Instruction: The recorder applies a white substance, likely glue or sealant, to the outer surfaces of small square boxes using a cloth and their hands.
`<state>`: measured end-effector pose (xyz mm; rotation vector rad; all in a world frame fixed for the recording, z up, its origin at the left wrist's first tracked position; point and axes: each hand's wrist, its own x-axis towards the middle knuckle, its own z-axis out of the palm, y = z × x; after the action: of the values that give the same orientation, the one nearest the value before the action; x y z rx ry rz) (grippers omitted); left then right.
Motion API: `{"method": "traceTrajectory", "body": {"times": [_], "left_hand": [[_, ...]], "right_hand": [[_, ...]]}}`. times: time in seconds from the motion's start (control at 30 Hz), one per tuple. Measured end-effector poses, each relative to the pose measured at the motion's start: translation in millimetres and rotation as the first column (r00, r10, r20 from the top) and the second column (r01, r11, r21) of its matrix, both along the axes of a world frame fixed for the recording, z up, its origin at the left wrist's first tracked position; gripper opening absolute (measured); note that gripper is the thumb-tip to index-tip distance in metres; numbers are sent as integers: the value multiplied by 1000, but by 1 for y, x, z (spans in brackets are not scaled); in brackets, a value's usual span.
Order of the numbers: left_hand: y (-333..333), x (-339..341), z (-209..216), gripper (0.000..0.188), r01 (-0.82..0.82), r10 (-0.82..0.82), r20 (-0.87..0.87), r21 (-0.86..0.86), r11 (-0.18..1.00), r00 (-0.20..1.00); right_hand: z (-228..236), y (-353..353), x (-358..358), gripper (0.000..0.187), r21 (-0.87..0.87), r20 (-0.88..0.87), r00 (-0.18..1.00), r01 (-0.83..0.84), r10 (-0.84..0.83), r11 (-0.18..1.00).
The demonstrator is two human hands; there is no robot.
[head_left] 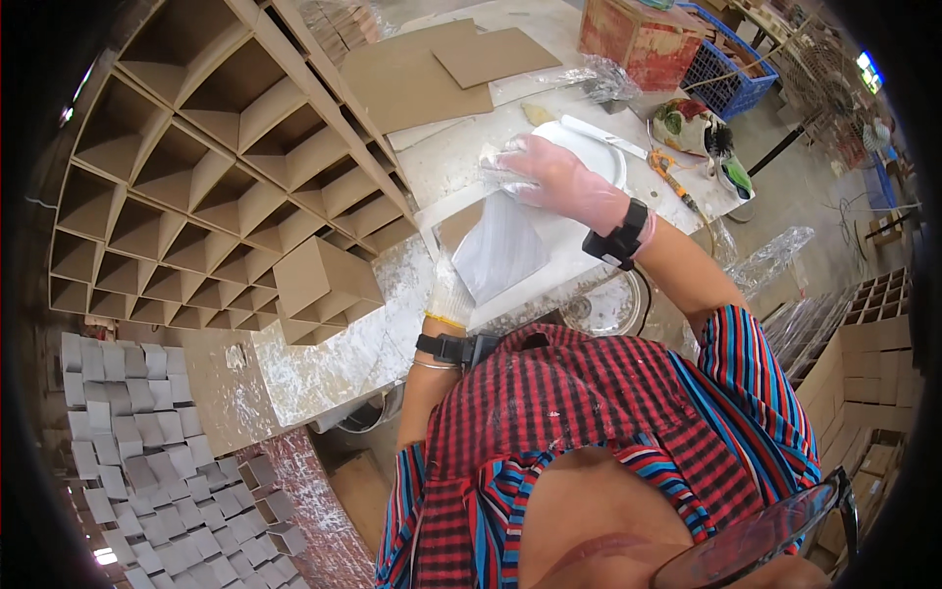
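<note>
A pale grey pyramid-shaped piece (500, 250) stands on a white board (549, 265) on the counter (451, 162), between the person's two hands. Its apex points up and away from the person, toward the right hand (554, 177); its broad base faces the left hand (449, 293). The long axis runs from the near base to the far tip, tilted slightly to the right.

The right hand, in a thin clear glove, lies over the apex. Its fingers (510, 162) are curled loosely together around crumpled clear film at the tip; whether they grip the piece itself cannot be told from this angle.

The left hand, in a white knit glove, presses against the lower left edge of the piece, fingers closed and mostly hidden behind it.

A white plate (599, 147) sits just beyond the right hand. A brown cardboard grid of cells (216, 177) rises to the left, and a single cardboard pyramid (319, 280) stands near the left hand.
</note>
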<state>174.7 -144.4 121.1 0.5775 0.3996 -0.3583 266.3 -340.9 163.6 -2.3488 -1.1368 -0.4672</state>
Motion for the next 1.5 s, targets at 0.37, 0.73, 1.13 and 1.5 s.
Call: {"method": "traceTrajectory", "body": {"times": [0.37,0.73,1.13,1.5], "left_hand": [[10,-11,-13,59,48,-47,84,-3,999,995],[15,-4,-38,55,87,-98,154,82,993,983],[23,-8,-46,53,122,-141,220,97,988,965],[32,-6,-70,52,214,-241,270,125,969,932]], "right_hand": [[13,18,-1,42,-29,0,999,49,-49,998],[9,40,-2,51,-46,44,980,-193,195,980],[16,45,-10,53,40,50,959,-280,278,959],[-4,47,-35,46,-212,-8,926,-370,377,905]]}}
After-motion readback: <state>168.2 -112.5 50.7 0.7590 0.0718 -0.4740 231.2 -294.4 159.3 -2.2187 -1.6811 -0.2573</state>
